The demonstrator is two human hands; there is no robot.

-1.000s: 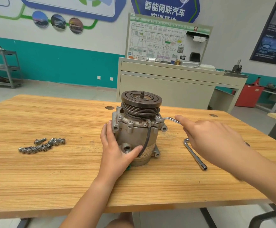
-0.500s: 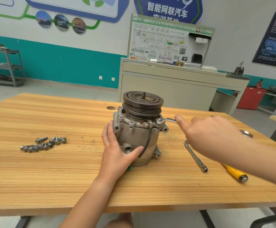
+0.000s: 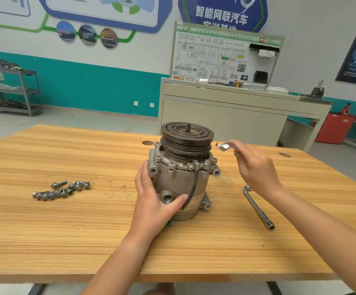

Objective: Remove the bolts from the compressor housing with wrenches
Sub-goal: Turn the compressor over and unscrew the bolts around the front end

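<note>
Wooden table (image 3: 66, 231), seen from the head camera, with a grey metal compressor housing (image 3: 173, 179) standing upright near its middle, dark grooved pulley (image 3: 186, 133) on top. The left hand (image 3: 155, 201) presses flat against the housing's near left side, fingers straight and pointing up, thumb stretched across the front. The right hand (image 3: 255, 167) is raised just right of the pulley, fingers curled around a small wrench (image 3: 224, 146) – blurred, its head in the air and not touching the housing. A long L-shaped socket wrench (image 3: 258, 207) lies on the table to the right. Loose bolts (image 3: 62, 190) sit in a cluster well to the left.
</note>
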